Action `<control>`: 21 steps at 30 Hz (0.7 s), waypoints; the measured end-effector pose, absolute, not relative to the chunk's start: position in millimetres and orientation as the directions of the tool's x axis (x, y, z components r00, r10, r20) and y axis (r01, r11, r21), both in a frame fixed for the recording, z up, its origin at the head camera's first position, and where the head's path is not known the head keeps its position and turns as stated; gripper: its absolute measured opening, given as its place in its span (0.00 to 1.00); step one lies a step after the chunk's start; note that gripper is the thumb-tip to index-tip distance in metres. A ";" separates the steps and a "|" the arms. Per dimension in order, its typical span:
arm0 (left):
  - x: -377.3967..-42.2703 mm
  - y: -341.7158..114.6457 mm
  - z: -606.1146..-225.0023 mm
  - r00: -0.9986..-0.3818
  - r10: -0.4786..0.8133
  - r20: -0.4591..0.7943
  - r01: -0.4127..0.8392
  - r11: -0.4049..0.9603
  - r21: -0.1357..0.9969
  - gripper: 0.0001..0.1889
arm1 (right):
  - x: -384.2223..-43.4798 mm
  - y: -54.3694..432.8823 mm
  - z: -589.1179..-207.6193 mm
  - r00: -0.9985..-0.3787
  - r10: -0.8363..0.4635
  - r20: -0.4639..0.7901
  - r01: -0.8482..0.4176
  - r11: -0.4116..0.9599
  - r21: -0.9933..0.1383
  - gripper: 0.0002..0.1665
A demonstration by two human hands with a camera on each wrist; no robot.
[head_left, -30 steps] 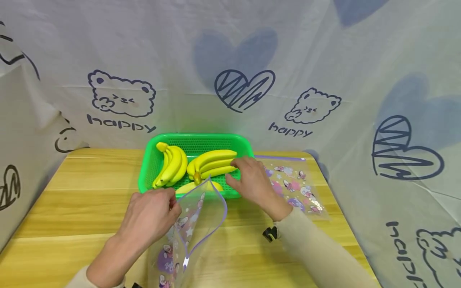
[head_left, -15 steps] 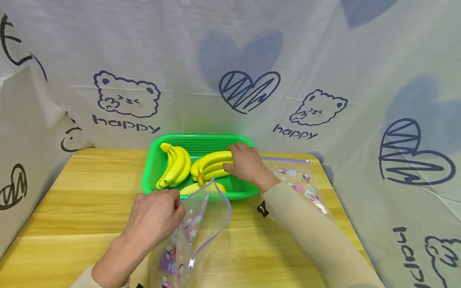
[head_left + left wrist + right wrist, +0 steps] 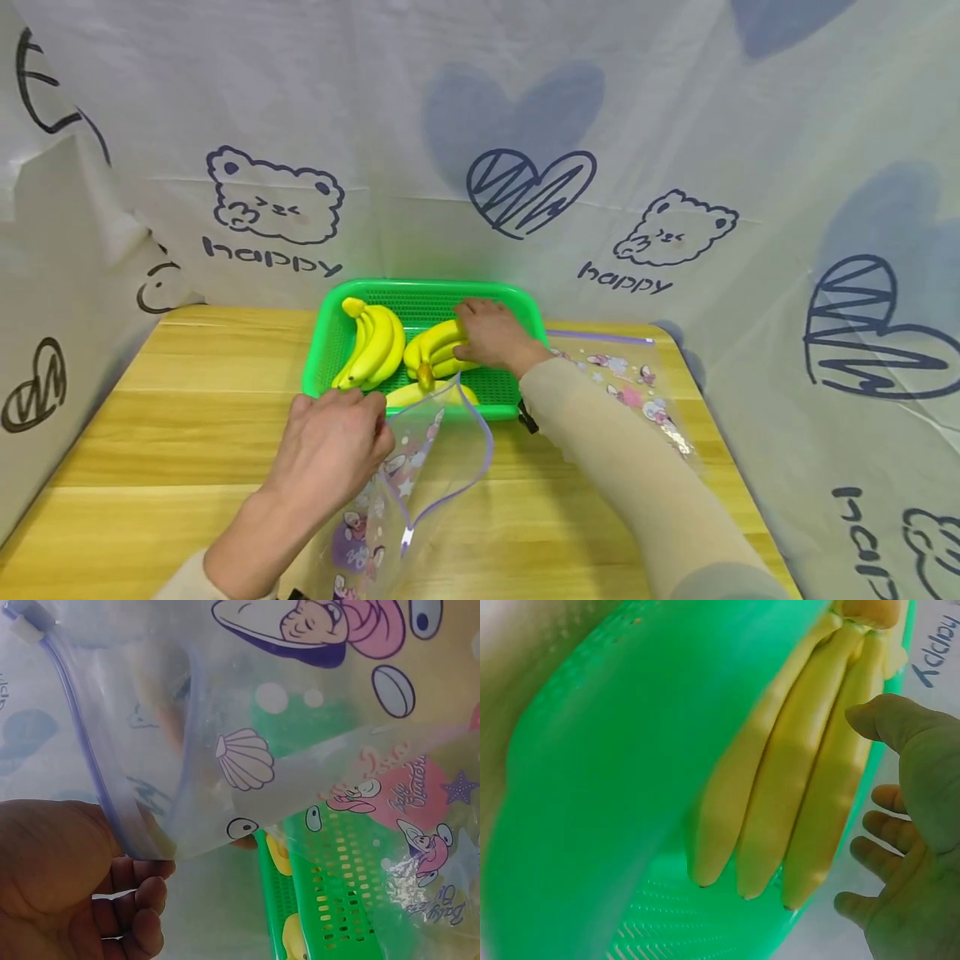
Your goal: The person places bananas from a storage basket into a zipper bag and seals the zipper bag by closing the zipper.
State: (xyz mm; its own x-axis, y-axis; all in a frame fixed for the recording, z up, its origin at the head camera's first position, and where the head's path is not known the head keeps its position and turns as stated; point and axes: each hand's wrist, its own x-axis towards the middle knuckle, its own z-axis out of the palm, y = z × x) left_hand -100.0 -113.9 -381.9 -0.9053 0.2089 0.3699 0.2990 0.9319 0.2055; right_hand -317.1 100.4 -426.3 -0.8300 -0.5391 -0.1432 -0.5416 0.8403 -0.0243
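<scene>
My left hand pinches the top edge of a clear zip bag with a purple zip and cartoon prints. The bag's mouth gapes, as the left wrist view also shows, with fingers at its zip corner. My right hand reaches over a bunch of bananas in a green basket, covering the bunch's right end. In the right wrist view the thumb overlaps the edge of the bananas, and the fingers stand apart, relaxed, beside them.
Another banana bunch lies in the basket's left part. More yellow fruit shows at its front, partly behind the bag. A second printed zip bag lies flat to the right. A printed cloth hangs behind the wooden table.
My right hand has moved forward and left over the right banana bunch. The left hand keeps its hold on the bag. The view has shifted slightly.
</scene>
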 end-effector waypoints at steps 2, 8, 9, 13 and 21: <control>-100.0 -115.2 -384.0 -0.892 0.219 0.396 0.314 0.930 0.193 0.14 | -319.3 96.8 -429.4 -0.828 -0.537 -0.162 -0.541 0.841 -0.018 0.46; -101.4 -118.2 -388.8 -0.839 0.255 0.480 0.367 0.917 0.155 0.13 | -320.4 89.7 -435.4 -0.829 -0.522 -0.202 -0.535 0.845 0.014 0.45; -101.8 -118.2 -389.3 -0.833 0.261 0.488 0.373 0.916 0.149 0.13 | -319.7 89.6 -435.9 -0.830 -0.519 -0.207 -0.534 0.845 0.021 0.44; -102.4 -117.8 -390.7 -0.826 0.271 0.493 0.383 0.913 0.140 0.14 | -317.2 91.5 -437.9 -0.832 -0.513 -0.212 -0.535 0.843 0.057 0.39; -102.4 -118.0 -391.2 -0.824 0.268 0.499 0.387 0.910 0.150 0.14 | -318.1 99.8 -438.9 -0.860 -0.473 -0.188 -0.496 0.863 0.098 0.36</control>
